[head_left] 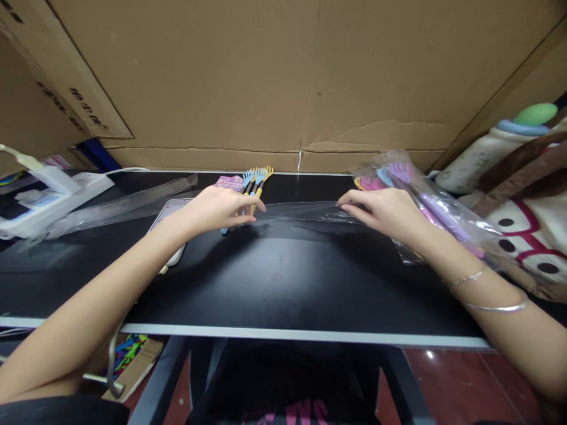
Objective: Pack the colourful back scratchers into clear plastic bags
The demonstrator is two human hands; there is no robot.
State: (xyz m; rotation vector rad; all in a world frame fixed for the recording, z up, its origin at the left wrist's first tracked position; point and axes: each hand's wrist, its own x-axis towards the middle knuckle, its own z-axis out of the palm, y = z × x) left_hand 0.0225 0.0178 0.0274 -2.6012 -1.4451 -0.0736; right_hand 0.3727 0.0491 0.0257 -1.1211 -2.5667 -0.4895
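A long clear plastic bag [301,212] stretches flat between my hands, low over the black table. My left hand [221,206] has its thumb and forefinger closed at the bag's left end. At the other end, the thumb and forefinger of my right hand [385,209] pinch the plastic. Behind my left hand lie several blue and yellow claw-headed back scratchers [258,180], their handles partly hidden by the fingers. Under and beside my right hand is a clear bag of purple, pink and blue back scratchers [443,212]. A pink printed card [230,182] shows behind my left hand.
A phone [177,255] lies under my left forearm. Further left are loose clear plastic sleeves [119,203] and a white power strip [57,200]. A white bottle [482,156] and a plush-looking bag [531,236] stand at right. Cardboard [266,77] walls the back.
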